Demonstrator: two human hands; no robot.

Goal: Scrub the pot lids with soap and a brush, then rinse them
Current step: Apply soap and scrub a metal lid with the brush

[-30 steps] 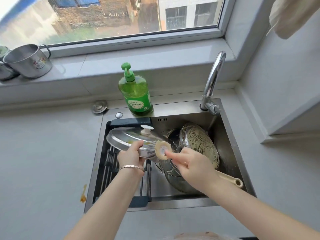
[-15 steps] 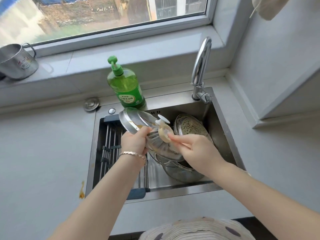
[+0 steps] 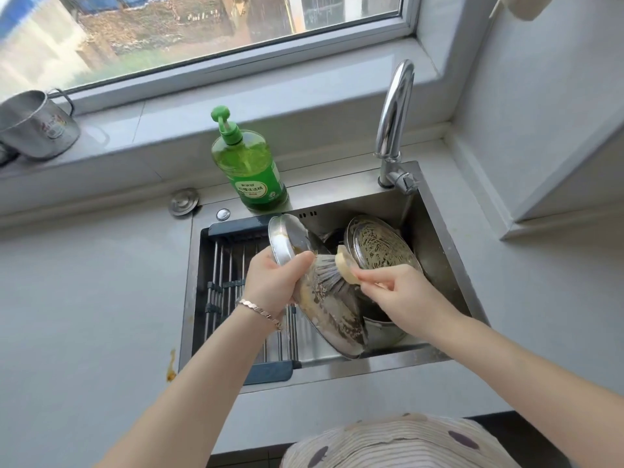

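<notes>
Over the sink, my left hand [image 3: 275, 282] grips the rim of a steel pot lid [image 3: 324, 309], tilted steeply on edge with its soiled inner face turned toward me. My right hand [image 3: 398, 295] holds the cream handle of a dish brush [image 3: 332, 273], whose grey bristles press against the lid's inner face. A second dirty lid [image 3: 378, 246] leans against the sink's back right wall. A green soap bottle [image 3: 251, 165] with a pump stands on the sink ledge behind.
The steel sink [image 3: 435, 217] holds a pot [image 3: 381, 332] under the lid and a roll-up drying rack [image 3: 229, 282] on its left side. The tap [image 3: 393, 126] rises at the back right. A metal mug [image 3: 35, 125] sits on the window sill. Grey counter surrounds the sink.
The lid has been tipped from nearly flat to steeply on edge, its inner face now toward me. The brush has moved from the knob side onto the inner face.
</notes>
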